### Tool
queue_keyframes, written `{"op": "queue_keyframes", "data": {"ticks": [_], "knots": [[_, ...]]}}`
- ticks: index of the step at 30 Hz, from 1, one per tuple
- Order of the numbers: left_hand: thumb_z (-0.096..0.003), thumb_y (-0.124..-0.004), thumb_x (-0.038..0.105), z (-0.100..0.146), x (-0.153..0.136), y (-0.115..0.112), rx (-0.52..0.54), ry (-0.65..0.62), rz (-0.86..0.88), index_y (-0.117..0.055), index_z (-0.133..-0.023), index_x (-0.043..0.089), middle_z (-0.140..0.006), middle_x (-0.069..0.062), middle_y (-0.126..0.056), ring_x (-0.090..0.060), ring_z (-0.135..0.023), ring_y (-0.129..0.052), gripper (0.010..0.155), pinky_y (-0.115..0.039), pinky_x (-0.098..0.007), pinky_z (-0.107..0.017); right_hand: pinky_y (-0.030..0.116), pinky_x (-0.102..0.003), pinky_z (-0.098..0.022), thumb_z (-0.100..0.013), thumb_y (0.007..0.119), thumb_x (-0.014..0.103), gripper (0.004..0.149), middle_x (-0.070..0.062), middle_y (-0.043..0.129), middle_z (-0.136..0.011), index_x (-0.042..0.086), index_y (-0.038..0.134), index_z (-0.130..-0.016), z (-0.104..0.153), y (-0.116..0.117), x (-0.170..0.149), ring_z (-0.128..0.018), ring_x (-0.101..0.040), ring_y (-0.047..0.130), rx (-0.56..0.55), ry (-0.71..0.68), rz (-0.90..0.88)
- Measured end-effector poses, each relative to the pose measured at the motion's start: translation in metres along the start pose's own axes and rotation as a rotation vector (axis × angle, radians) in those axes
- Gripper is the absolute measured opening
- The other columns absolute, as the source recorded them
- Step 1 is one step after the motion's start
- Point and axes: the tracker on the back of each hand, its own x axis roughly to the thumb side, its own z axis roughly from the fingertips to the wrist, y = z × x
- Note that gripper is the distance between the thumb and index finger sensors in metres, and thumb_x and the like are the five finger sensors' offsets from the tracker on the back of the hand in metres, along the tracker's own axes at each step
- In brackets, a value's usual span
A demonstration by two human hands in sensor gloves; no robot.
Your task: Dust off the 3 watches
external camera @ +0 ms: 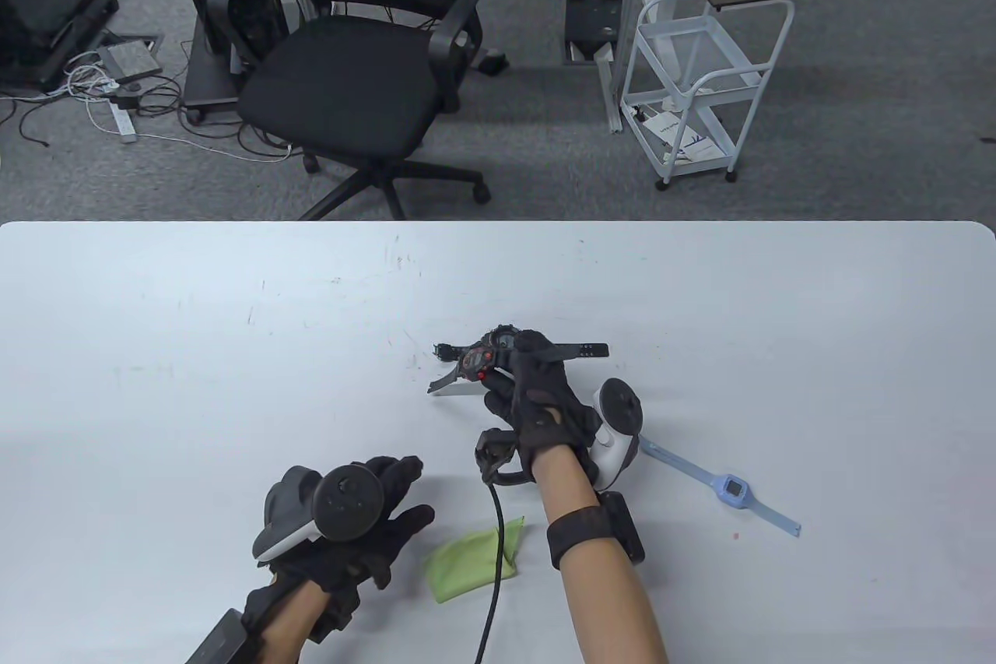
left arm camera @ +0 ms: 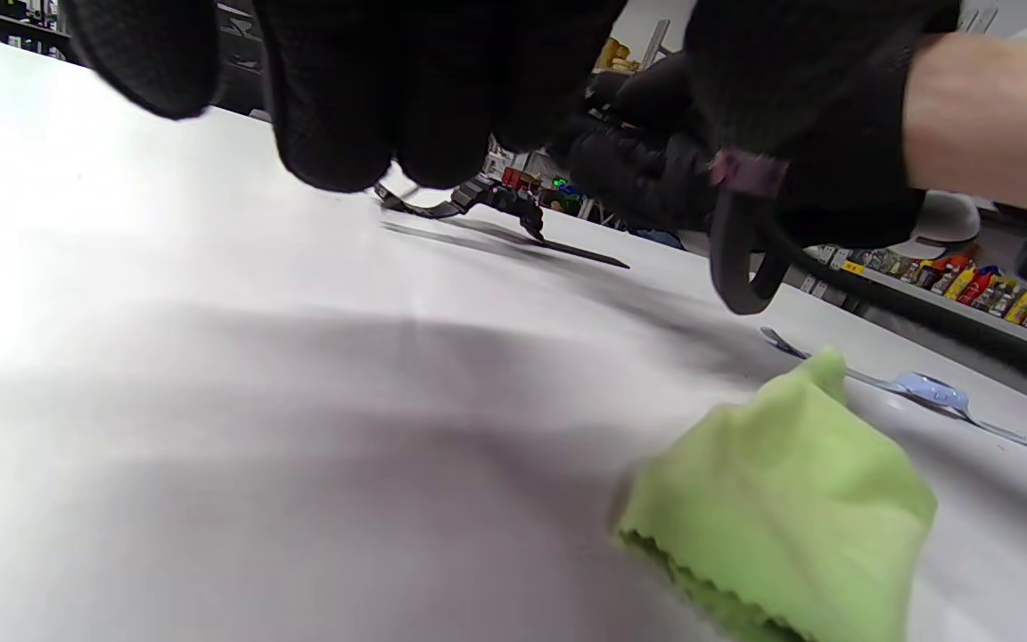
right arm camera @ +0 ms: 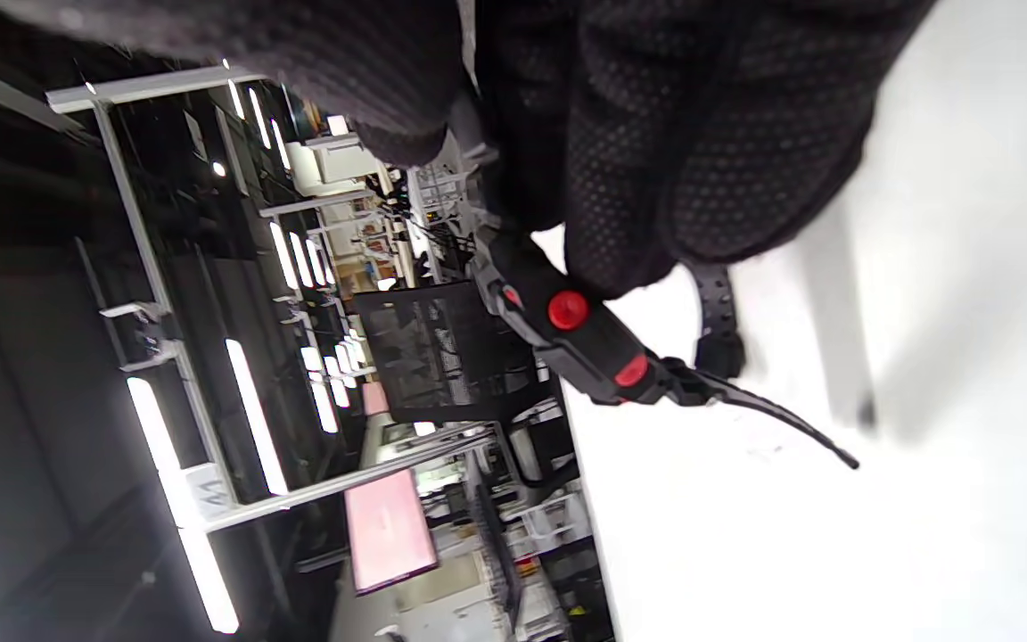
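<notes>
From the table view, the right hand [external camera: 545, 407] had its fingers curled around a black-and-red watch [external camera: 476, 363] mid-table, right next to a second black watch [external camera: 504, 341]. Left hand [external camera: 358, 532] hung loose near the front, holding nothing, green cloth [external camera: 471, 559] just to its right. Blue watch [external camera: 731, 489] lay flat off to the right. Left wrist view showed the cloth [left arm camera: 781, 499] crumpled on the white table [left arm camera: 210, 401]. Right wrist view: fingers [right arm camera: 710, 160] pinching the red-buttoned watch [right arm camera: 598, 343]

Grey carpet [external camera: 856, 111] — black office chair [external camera: 350, 72].
</notes>
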Motion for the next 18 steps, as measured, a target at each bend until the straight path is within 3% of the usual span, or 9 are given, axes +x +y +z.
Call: {"op": "queue_keyframes", "data": {"ticks": [8, 10, 13, 18], "knots": [[-0.0518, -0.075, 0.056, 0.0, 0.001, 0.0, -0.012, 0.002, -0.001, -0.063, -0.111, 0.013, -0.107, -0.018, -0.073, -0.046, -0.094, -0.079, 0.074, -0.059, -0.074, -0.067, 0.078, -0.055, -0.056, -0.059, 0.064, 0.035, 0.054, -0.019, 0.063, -0.106, 0.03, 0.051, -0.111, -0.007, -0.013, -0.003, -0.083, -0.043, 0.085, -0.077, 0.035, 0.106], [-0.0519, -0.075, 0.056, 0.0, 0.001, 0.0, -0.013, 0.002, -0.004, -0.063, -0.111, 0.013, -0.107, -0.018, -0.073, -0.046, -0.094, -0.079, 0.074, -0.059, -0.074, -0.067, 0.074, -0.059, -0.058, -0.059, 0.064, 0.036, 0.06, -0.022, 0.056, -0.108, 0.022, 0.044, -0.113, -0.007, -0.019, -0.002, -0.087, -0.048, 0.079, -0.094, 0.049, 0.117], [-0.052, -0.075, 0.056, 0.0, 0.0, 0.0, -0.01, 0.004, 0.003, -0.063, -0.111, 0.012, -0.107, -0.018, -0.073, -0.046, -0.094, -0.079, 0.074, -0.059, -0.074, -0.067, 0.069, -0.063, -0.059, -0.059, 0.065, 0.037, 0.067, -0.026, 0.048, -0.11, 0.014, 0.036, -0.114, -0.007, -0.027, 0.001, -0.091, -0.053, 0.07, -0.083, 0.065, 0.169], [-0.052, -0.075, 0.056, 0.0, 0.001, 0.0, -0.017, 0.005, -0.002, -0.063, -0.111, 0.013, -0.107, -0.019, -0.073, -0.046, -0.094, -0.079, 0.074, -0.059, -0.074, -0.067, 0.059, -0.067, -0.064, -0.059, 0.064, 0.038, 0.069, -0.023, 0.036, -0.114, 0.015, 0.03, -0.115, -0.006, -0.038, 0.011, -0.098, -0.053, 0.053, -0.066, 0.029, 0.172]]}}
